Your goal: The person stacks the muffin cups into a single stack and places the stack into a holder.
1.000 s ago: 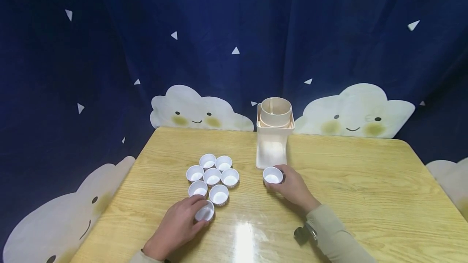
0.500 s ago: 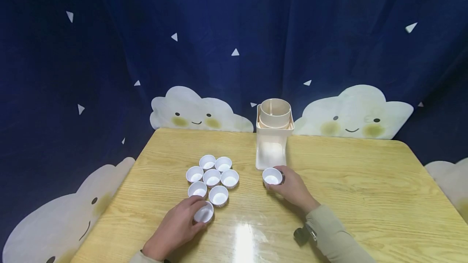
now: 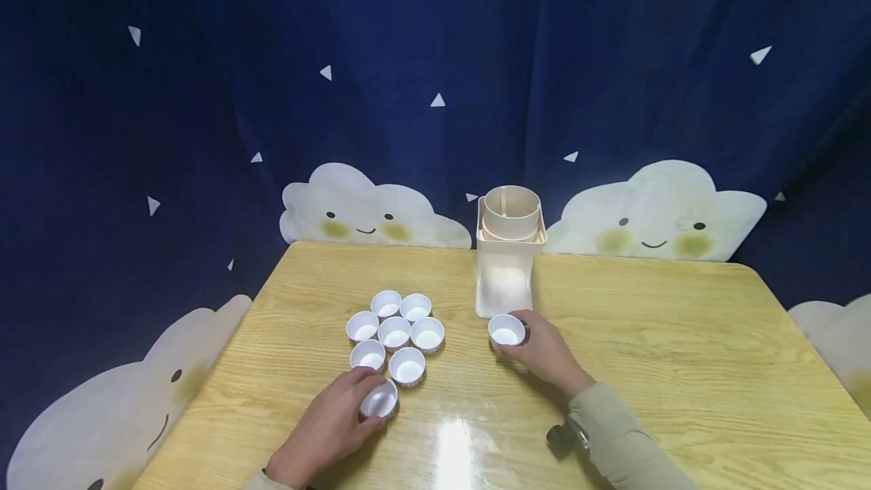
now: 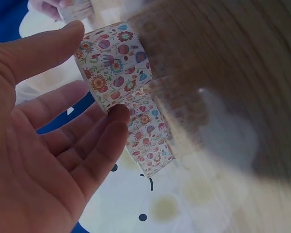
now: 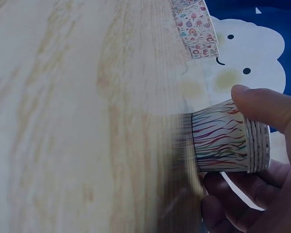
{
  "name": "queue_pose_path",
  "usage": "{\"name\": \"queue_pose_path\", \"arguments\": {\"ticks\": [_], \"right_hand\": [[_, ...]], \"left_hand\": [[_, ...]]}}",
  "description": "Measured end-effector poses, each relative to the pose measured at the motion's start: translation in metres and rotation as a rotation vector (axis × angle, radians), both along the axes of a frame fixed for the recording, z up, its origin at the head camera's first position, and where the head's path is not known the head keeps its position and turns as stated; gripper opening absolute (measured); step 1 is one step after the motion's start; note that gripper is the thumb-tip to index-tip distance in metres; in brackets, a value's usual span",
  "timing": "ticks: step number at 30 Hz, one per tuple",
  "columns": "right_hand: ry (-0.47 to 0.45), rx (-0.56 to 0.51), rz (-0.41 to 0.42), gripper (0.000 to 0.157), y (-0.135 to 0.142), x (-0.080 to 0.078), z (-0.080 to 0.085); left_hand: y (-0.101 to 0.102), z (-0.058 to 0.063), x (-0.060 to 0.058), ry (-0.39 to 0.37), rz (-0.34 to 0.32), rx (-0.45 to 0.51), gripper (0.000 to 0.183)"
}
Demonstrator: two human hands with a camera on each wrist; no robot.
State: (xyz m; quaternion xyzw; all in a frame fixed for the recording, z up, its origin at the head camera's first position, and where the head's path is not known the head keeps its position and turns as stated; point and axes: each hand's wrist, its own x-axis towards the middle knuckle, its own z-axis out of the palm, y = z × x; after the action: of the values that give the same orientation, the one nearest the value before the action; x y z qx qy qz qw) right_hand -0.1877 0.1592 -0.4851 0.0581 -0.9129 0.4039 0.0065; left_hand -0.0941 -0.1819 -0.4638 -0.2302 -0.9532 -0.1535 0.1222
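Note:
At the near end of the cup cluster, my left hand (image 3: 333, 422) holds a white paper baking cup (image 3: 379, 401) between thumb and fingers. The left wrist view shows a flower print on this cup (image 4: 114, 63), with the thumb at its rim. Several similar baking cups (image 3: 395, 331) stand mouth-up and close together just beyond that hand. My right hand (image 3: 547, 354) grips a small stack of baking cups (image 3: 506, 330) in front of the beige stand. Coloured wavy lines cover the stack's outer wall (image 5: 220, 141), and several nested rims show at its mouth.
A beige stand (image 3: 503, 293) with a round, open-topped cylinder (image 3: 512, 218) rises near the table's back edge. The wooden table (image 3: 646, 339) ends at a dark blue curtain (image 3: 381, 44) with white cloud shapes. Light glares off the front of the tabletop.
The whole head view has shifted slightly downward in the frame. Both hands keep their hold on the cups in the same places on the table.

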Motion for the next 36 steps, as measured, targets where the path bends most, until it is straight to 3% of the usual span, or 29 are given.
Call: {"name": "queue_pose_path", "arguments": {"ticks": [16,25,36], "right_hand": [[-0.002,-0.006,-0.001,0.058,-0.003,0.0,-0.002],[-0.002,-0.004,-0.003,0.058,-0.003,0.001,-0.004],[-0.002,-0.002,-0.002,0.058,0.0,-0.001,-0.002]], "left_hand": [[0.0,0.004,0.003,0.004,-0.012,-0.009,0.046],[0.007,0.016,0.003,-0.1,-0.09,0.064,0.042],[0.019,0.03,-0.005,-0.046,-0.132,0.12,0.045]]}}
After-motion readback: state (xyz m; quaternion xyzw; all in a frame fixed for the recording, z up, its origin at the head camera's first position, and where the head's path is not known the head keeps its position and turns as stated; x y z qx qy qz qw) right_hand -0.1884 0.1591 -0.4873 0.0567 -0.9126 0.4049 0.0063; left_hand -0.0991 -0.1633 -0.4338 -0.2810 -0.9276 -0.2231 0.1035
